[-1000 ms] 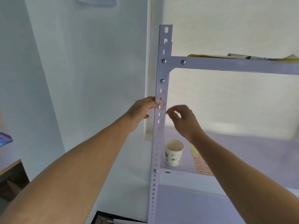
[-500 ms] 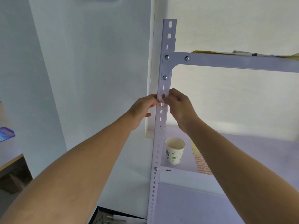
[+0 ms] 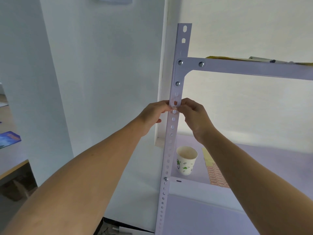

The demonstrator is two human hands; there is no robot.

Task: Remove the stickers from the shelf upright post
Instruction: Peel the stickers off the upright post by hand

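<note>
The white perforated shelf upright post (image 3: 182, 48) stands against a pale wall, bolted to a crossbeam (image 3: 254, 68) near its top. Below lies a lower shelf (image 3: 271, 158). The left hand (image 3: 153, 116) and right hand (image 3: 196, 117) meet at the post from either side, below the crossbeam. A leaf-printed paper cup (image 3: 186, 161) stands on the shelf just beside the post, near a sticker sheet (image 3: 215, 173). Both hands' curled fingers pinch a small orange-edged sticker (image 3: 174, 108) on the post's face.
</note>
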